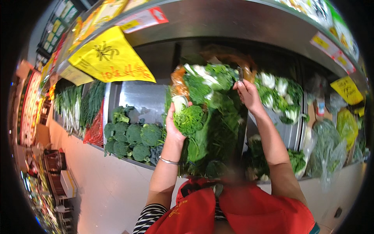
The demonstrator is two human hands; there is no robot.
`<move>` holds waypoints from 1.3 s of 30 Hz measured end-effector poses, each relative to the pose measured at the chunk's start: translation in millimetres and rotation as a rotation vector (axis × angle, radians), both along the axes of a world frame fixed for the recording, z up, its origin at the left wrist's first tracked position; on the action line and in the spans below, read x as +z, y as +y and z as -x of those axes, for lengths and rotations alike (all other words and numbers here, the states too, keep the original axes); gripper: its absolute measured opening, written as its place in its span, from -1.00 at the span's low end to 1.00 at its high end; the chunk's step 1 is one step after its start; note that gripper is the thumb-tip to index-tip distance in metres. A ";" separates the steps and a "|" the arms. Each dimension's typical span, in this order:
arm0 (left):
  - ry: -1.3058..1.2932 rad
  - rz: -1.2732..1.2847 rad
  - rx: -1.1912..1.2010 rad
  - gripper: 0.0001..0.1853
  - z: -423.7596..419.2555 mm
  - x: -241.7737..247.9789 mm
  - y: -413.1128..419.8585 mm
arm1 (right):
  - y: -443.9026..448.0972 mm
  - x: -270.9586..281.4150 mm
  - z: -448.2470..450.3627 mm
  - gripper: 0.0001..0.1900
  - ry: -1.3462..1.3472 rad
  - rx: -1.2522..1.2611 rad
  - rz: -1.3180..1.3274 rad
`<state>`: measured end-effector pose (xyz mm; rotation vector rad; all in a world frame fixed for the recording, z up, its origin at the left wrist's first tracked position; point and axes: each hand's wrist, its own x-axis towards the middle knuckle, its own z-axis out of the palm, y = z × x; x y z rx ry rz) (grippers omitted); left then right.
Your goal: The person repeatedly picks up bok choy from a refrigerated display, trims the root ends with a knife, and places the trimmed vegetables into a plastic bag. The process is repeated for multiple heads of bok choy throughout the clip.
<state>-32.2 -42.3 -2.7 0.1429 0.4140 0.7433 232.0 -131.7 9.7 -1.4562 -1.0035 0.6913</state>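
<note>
My left hand cups a small bok choy head, its white stem pointing away from me and its curly green leaves towards my palm. Pinched in my right hand is a small knife, its short dark blade pointing up and apart from the vegetable. Below and between both hands lies a heap of loose green leaves. More bok choy with white stems rests just beyond, beside an orange-tinted plastic bag.
Broccoli heads fill the metal tray on the left, with green onions farther left. On the right are more bok choy and bagged greens. A metal shelf overhangs the display, with a yellow handwritten sign hanging from it.
</note>
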 end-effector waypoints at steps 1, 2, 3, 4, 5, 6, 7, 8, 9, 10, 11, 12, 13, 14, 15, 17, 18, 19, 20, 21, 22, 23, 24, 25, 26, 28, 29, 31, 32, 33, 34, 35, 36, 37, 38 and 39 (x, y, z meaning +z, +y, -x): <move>0.025 -0.018 -0.045 -0.54 -1.1 1.4 -5.4 | -22.5 -3.7 -5.9 -0.76 0.110 -0.006 0.021; 0.021 -0.102 -0.089 -0.54 -2.9 2.7 -11.6 | -44.1 -7.7 -12.9 -0.77 0.068 -0.043 0.015; 0.028 -0.172 -0.133 -0.55 -6.6 3.5 -17.8 | -66.0 -10.3 -22.5 -0.78 0.024 -0.075 -0.001; 0.030 -0.194 -0.149 -0.54 -11.5 3.7 -25.1 | -89.7 -10.2 -35.0 -0.81 -0.066 -0.111 0.010; -0.039 -0.259 -0.175 -0.54 -17.9 3.9 -31.6 | -111.0 -9.4 -46.6 -0.84 -0.059 -0.166 0.012; -0.067 -0.217 -0.180 -0.57 -23.9 3.9 -38.9 | -132.7 -7.7 -56.2 -0.85 -0.041 -0.229 0.079; 0.020 -0.231 -0.195 -0.58 -32.8 2.5 -47.6 | -152.1 -5.5 -65.3 -0.86 -0.034 -0.265 0.102; 0.062 -0.276 -0.215 -0.59 -42.1 1.0 -55.5 | -168.0 -4.5 -72.7 -0.86 -0.041 -0.306 0.141; 0.183 -0.295 -0.214 -0.60 -49.8 -0.3 -61.9 | -183.8 -4.9 -78.0 -0.86 -0.029 -0.326 0.143; 0.173 -0.305 -0.228 -0.57 -59.8 -3.9 -73.0 | -195.7 -8.6 -80.6 -0.86 -0.043 -0.343 0.152; 0.235 -0.325 -0.248 -0.52 -69.2 -7.7 -83.0 | -205.2 -13.1 -83.1 -0.86 -0.076 -0.344 0.138; 0.309 -0.419 -0.255 -0.48 -76.6 -12.6 -95.9 | -212.8 -19.1 -85.1 -0.85 -0.077 -0.351 0.170; 0.371 -0.516 -0.251 -0.44 -83.4 -18.6 -109.9 | -219.3 -25.8 -87.0 -0.83 -0.096 -0.366 0.219; 0.457 -0.604 -0.227 -0.35 -92.5 -25.1 -121.8 | -225.5 -33.4 -87.6 -0.82 -0.059 -0.400 0.180; 0.470 -0.645 -0.219 -0.35 -98.8 -31.2 -132.3 | -232.3 -37.8 -91.8 -0.80 -0.076 -0.423 0.216; 0.678 -0.874 -0.254 -0.45 -108.1 -43.7 -147.8 | -239.5 -47.0 -97.6 -0.77 -0.154 -0.506 0.100; 0.680 -0.828 -0.255 -0.49 -110.0 -49.7 -154.9 | -243.8 -49.3 -100.2 -0.74 -0.284 -0.538 0.185; 0.685 -0.782 -0.254 -0.53 -111.2 -55.4 -160.6 | -246.7 -50.9 -101.8 -0.73 -0.382 -0.538 0.311; 0.714 -0.728 -0.258 -0.56 -112.8 -60.7 -164.3 | -246.1 -53.6 -100.8 -0.73 -0.396 -0.471 0.312; 0.702 -0.717 -0.217 -0.57 -114.9 -65.7 -166.8 | -243.9 -56.3 -98.4 -0.73 -0.406 -0.427 0.335; 0.713 -0.698 -0.180 -0.58 -116.6 -70.0 -168.6 | -237.8 -59.9 -94.4 -0.74 -0.409 -0.336 0.381; 0.733 -0.685 -0.145 -0.59 -117.7 -73.4 -169.8 | -231.7 -64.4 -87.8 -0.74 -0.323 -0.213 0.376; 0.784 -0.693 -0.106 -0.59 -119.6 -76.0 -168.9 | -217.3 -71.8 -78.8 -0.71 -0.331 -0.120 0.409; 0.757 -0.682 -0.058 -0.58 -120.2 -77.7 -168.8 | -206.8 -77.6 -71.3 -0.63 -0.460 -0.067 0.464; 0.743 -0.669 -0.014 -0.58 -120.8 -78.6 -168.0 | -194.9 -82.9 -65.4 -0.58 -0.542 -0.004 0.612; 0.742 -0.632 0.055 -0.58 -119.4 -78.3 -166.6 | -173.9 -90.9 -55.3 -0.53 -0.694 0.102 0.842; 0.757 -0.638 0.081 -0.58 -117.7 -77.4 -166.1 | -164.8 -93.7 -50.5 -0.53 -0.773 0.142 0.909; 0.793 -0.633 0.127 -0.59 -112.6 -75.8 -166.2 | -156.4 -96.5 -45.8 -0.51 -0.853 0.250 0.995; 0.812 -0.658 0.155 -0.61 -110.0 -75.4 -166.8 | -156.5 -97.8 -44.8 -0.49 -0.850 0.319 1.018; 0.828 -0.679 0.172 -0.61 -107.8 -75.9 -167.8 | -157.6 -99.6 -44.4 -0.47 -0.847 0.392 1.029; 0.837 -0.693 0.184 -0.61 -106.3 -77.2 -169.3 | -161.2 -102.2 -45.4 -0.42 -0.823 0.406 1.030; 0.833 -0.705 0.198 -0.62 -105.7 -79.4 -171.4 | -165.7 -105.8 -47.2 -0.42 -0.798 0.409 1.007; 0.872 -0.733 0.180 -0.61 -106.4 -82.5 -173.8 | -171.7 -110.5 -50.2 -0.41 -0.774 0.412 0.985; 0.899 -0.760 0.165 -0.61 -108.6 -86.1 -175.9 | -178.2 -115.4 -54.1 -0.41 -0.754 0.416 0.950; 0.914 -0.788 0.151 -0.61 -111.7 -89.8 -177.6 | -181.9 -120.2 -59.7 -0.41 -0.718 0.436 0.970; 0.952 -0.825 0.140 -0.60 -116.4 -93.6 -179.7 | -183.5 -124.2 -67.3 -0.41 -0.684 0.457 0.976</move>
